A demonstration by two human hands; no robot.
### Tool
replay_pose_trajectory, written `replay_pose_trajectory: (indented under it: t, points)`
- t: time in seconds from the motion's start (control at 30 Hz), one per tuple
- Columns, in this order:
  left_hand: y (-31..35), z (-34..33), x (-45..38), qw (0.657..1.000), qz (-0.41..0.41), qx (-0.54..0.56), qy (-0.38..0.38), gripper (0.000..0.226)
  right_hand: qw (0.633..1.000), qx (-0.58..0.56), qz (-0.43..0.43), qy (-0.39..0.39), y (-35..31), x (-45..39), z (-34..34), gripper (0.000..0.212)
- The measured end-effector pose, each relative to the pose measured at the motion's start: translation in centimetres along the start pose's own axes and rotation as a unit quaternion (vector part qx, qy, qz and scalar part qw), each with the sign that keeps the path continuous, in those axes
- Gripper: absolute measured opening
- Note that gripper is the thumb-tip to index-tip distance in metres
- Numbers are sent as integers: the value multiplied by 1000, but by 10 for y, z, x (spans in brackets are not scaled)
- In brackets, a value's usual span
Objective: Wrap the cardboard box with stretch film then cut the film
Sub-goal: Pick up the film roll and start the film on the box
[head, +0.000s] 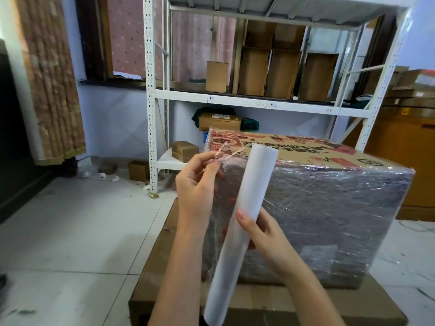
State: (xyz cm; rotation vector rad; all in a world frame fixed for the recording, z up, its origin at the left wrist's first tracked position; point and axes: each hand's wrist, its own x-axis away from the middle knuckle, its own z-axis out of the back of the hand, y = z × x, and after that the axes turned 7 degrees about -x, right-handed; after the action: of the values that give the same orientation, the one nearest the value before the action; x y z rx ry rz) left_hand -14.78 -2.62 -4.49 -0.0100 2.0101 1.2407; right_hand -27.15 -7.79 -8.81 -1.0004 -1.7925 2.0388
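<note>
A large cardboard box (329,222) with red print on its top stands in front of me, its near side and edges covered in shiny stretch film. My right hand (261,238) grips a long white film roll (242,220), held upright and tilted against the box's left front. My left hand (200,184) is raised at the box's upper left corner and pinches a thin stretched strand of film (231,153) that runs from its fingertips toward the top of the roll.
The wrapped box sits on a flat brown carton (259,307) on the tiled floor (70,231). A white metal shelf rack (150,114) with several cardboard boxes stands behind. Stacked cartons (409,100) and a wooden cabinet (404,161) are at the right; small boxes and scraps lie on the floor by the rack.
</note>
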Motion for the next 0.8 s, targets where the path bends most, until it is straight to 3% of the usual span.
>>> replay_pose_trajectory:
  t: [0.23,0.4,0.53,0.67,0.8]
  points:
    - [-1,-4,2,998,-58,-18,35,12,999,8,21,41,2,-5,-14,40]
    - [-11,-2,-1,990,-25,-18,139,23,996,30,42,68,2,-6,-18,33]
    - [-23,0,-3,986,-20,-36,160,33,992,46,44,107,5,-7,-18,37]
    - [-29,-3,-1,984,-9,-41,174,24,984,36,26,172,13,-9,-19,42]
    - [-37,-3,-3,982,-11,-39,184,29,975,47,44,215,19,-10,-22,45]
